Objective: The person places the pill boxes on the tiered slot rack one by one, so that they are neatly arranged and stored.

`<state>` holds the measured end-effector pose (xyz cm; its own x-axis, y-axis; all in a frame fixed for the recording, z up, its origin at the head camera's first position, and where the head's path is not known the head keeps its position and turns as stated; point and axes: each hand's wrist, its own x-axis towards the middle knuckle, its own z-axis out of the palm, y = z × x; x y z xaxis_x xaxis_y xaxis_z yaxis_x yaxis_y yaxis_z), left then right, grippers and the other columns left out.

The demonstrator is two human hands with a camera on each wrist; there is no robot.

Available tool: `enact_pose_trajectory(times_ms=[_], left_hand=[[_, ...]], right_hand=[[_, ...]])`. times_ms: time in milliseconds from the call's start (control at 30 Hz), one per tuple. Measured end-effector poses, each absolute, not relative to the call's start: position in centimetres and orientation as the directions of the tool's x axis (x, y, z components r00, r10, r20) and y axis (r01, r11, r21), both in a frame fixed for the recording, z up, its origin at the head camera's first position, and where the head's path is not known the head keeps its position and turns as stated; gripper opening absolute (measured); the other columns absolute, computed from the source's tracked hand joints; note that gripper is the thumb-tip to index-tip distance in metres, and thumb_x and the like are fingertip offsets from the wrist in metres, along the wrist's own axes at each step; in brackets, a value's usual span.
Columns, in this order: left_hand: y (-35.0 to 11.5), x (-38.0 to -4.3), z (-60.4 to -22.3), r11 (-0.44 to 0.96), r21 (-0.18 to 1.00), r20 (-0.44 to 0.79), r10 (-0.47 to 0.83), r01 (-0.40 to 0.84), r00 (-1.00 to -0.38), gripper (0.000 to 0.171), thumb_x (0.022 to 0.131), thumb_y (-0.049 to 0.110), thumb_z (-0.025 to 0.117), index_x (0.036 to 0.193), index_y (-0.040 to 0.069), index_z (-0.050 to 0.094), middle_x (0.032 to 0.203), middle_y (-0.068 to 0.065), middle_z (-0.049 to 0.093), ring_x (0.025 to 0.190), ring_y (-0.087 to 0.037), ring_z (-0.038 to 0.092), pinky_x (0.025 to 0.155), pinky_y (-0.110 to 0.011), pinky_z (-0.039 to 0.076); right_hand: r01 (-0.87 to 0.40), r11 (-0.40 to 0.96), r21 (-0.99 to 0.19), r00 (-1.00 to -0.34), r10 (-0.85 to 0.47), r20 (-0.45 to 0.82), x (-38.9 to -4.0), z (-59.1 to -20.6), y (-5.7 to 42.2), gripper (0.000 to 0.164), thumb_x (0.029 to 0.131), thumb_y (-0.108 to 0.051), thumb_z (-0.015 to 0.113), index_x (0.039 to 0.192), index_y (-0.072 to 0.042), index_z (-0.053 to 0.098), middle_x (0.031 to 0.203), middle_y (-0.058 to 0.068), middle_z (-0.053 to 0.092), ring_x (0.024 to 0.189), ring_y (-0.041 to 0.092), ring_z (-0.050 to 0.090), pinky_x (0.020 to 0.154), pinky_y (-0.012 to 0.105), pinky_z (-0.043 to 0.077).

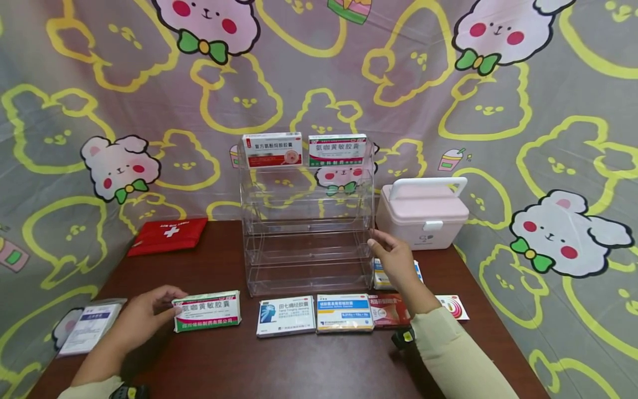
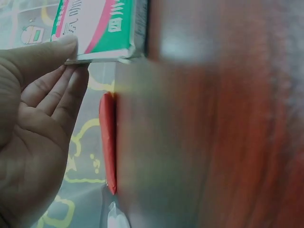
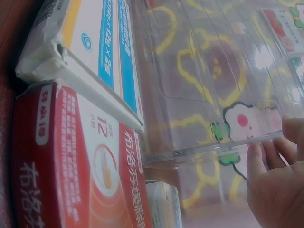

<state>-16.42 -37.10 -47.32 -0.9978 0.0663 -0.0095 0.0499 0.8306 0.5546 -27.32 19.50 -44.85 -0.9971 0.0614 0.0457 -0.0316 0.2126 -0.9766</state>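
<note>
In the head view my left hand (image 1: 144, 313) pinches the left end of a green, pink and white medicine box (image 1: 207, 311) near the table's left front. The left wrist view shows the thumb on that box's printed face and the fingers behind it. A clear tiered display rack (image 1: 309, 256) stands mid-table; two more medicine boxes, a red and white one (image 1: 273, 151) and a green and white one (image 1: 337, 151), sit on its top tier. My right hand (image 1: 396, 260) holds the rack's right side edge between thumb and fingers.
Before the rack lie a white box with a blue head (image 1: 286, 316), a blue and yellow box (image 1: 345, 313) and a red box (image 1: 389, 310). A red first-aid pouch (image 1: 169, 235) lies back left, a pale pink handled case (image 1: 422, 216) back right. A white packet (image 1: 89, 327) lies far left.
</note>
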Motion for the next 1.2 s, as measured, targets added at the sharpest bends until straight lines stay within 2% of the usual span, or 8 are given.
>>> enact_pose_trajectory(times_ms=[233,467,633,767,867,1067,1133,1200], left_hand=[[-38.1,-16.1,-46.5,0.822,0.566,0.056,0.035,0.060,-0.998,0.025,0.097,0.016,0.084,0.120,0.014,0.077,0.116,-0.008,0.081,0.105,-0.019,0.075,0.081,-0.021,0.059],[-38.1,-16.0,-44.3,0.731,0.681,0.007,-0.059,-0.038,-0.998,0.042,0.103,0.036,0.077,0.136,0.010,0.071,0.126,-0.014,0.079,0.102,-0.019,0.075,0.074,-0.019,0.058],[-36.4,-16.7,-42.8,0.632,0.769,0.163,-0.055,0.092,-0.985,0.037,0.106,0.029,0.074,0.137,0.010,0.070,0.120,0.015,0.078,0.096,0.002,0.071,0.076,-0.018,0.060],[-33.8,-18.3,-41.3,0.531,0.822,0.261,-0.030,0.206,-0.965,0.036,0.107,0.022,0.073,0.139,0.008,0.068,0.120,0.029,0.072,0.103,0.007,0.070,0.083,-0.014,0.061],[-31.3,-19.8,-39.8,0.487,0.836,0.296,-0.017,0.251,-0.955,0.037,0.106,0.023,0.073,0.140,0.008,0.068,0.123,0.024,0.074,0.104,0.004,0.071,0.086,-0.014,0.061],[-26.0,-22.9,-36.3,0.440,0.833,0.373,0.001,0.336,-0.928,0.033,0.106,0.021,0.074,0.136,0.007,0.070,0.136,-0.011,0.077,0.108,-0.002,0.072,0.092,-0.010,0.057],[-24.4,-23.8,-35.0,0.438,0.827,0.396,-0.012,0.351,-0.918,0.032,0.106,0.021,0.073,0.135,0.007,0.071,0.138,-0.014,0.075,0.113,-0.008,0.072,0.094,-0.010,0.056],[-22.9,-24.8,-33.7,0.449,0.819,0.414,-0.029,0.358,-0.910,0.031,0.107,0.020,0.073,0.135,0.008,0.071,0.140,-0.012,0.075,0.120,-0.016,0.072,0.100,-0.017,0.059]], right_hand=[[-0.028,0.209,-0.978,-0.996,0.074,0.044,-27.5,-44.9,19.3,0.047,0.108,-0.017,0.070,0.152,-0.004,0.063,0.158,0.011,0.062,0.145,0.029,0.059,0.096,0.009,0.054],[-0.037,0.211,-0.977,-0.996,0.075,0.054,-27.6,-45.2,19.3,0.045,0.108,-0.016,0.070,0.151,-0.004,0.064,0.157,0.012,0.063,0.143,0.029,0.060,0.093,0.009,0.054],[-0.039,0.227,-0.973,-0.996,0.068,0.056,-27.5,-45.2,19.4,0.046,0.109,-0.018,0.070,0.153,-0.005,0.063,0.158,0.012,0.062,0.145,0.030,0.059,0.095,0.009,0.053],[-0.050,0.217,-0.975,-0.996,0.066,0.066,-27.5,-45.2,19.5,0.046,0.108,-0.017,0.070,0.152,-0.004,0.063,0.158,0.013,0.062,0.144,0.030,0.059,0.095,0.009,0.053],[-0.052,0.214,-0.976,-0.995,0.069,0.068,-27.5,-45.4,19.6,0.046,0.108,-0.017,0.070,0.152,-0.004,0.063,0.158,0.013,0.062,0.143,0.030,0.060,0.093,0.009,0.054],[-0.047,0.218,-0.975,-0.996,0.068,0.063,-27.4,-45.3,19.6,0.047,0.108,-0.018,0.070,0.153,-0.004,0.063,0.158,0.012,0.062,0.144,0.030,0.060,0.097,0.011,0.054],[-0.041,0.218,-0.975,-0.996,0.068,0.057,-27.4,-45.2,19.6,0.047,0.108,-0.019,0.070,0.153,-0.005,0.063,0.158,0.011,0.062,0.146,0.028,0.059,0.101,0.013,0.054],[-0.033,0.219,-0.975,-0.997,0.065,0.049,-27.4,-45.1,19.6,0.047,0.109,-0.019,0.070,0.153,-0.006,0.063,0.158,0.010,0.062,0.148,0.028,0.057,0.106,0.019,0.055]])
